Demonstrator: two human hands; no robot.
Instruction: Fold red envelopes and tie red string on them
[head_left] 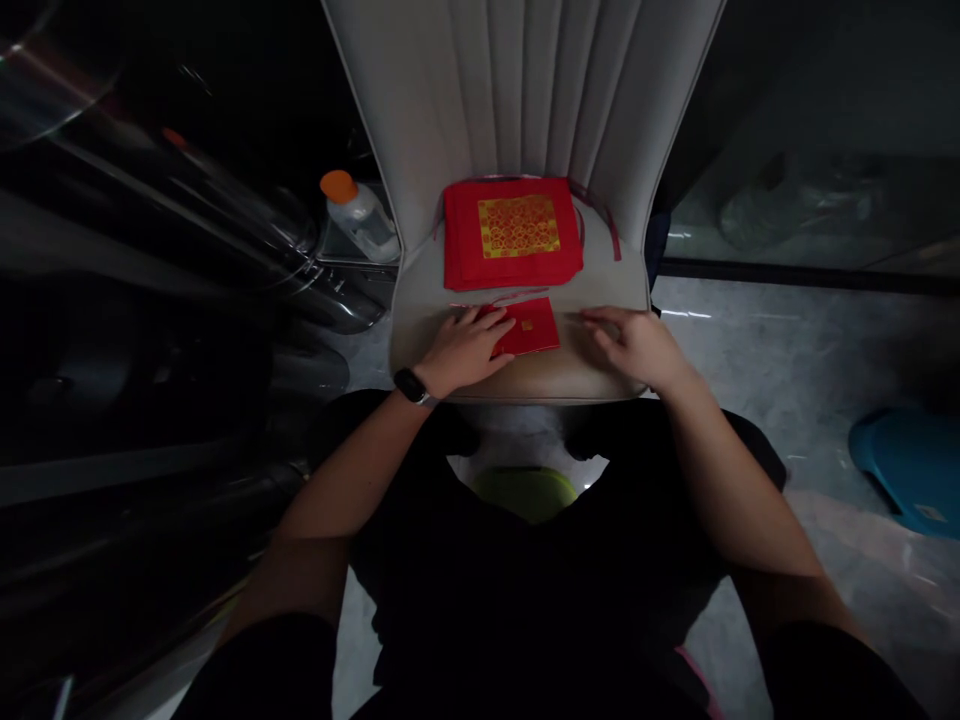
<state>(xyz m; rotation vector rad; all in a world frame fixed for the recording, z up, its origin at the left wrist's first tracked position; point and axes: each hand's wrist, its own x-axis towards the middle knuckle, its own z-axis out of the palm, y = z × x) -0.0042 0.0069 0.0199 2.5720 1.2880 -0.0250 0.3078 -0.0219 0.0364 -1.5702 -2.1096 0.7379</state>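
A small red card or envelope (541,326) with a gold mark lies near the front of the chair seat. My left hand (470,348), a dark watch on its wrist, rests with fingers spread over the left part of it. To the right of the card, apart from it, my right hand (634,345) is over the seat, index finger and thumb apart, nothing seen between them. Behind the card sits a stack of red cloth pieces (461,235) topped by a gold-patterned panel (519,225). A thin reddish ribbon (521,295) lies along the card's far edge.
The pale padded chair (517,90) has a ribbed backrest; another ribbon (615,240) trails on its right side. To the left stands a bottle with an orange cap (340,186), beside shiny dark metal pipes (247,200). A blue plastic stool-like object (911,465) is on the floor at right.
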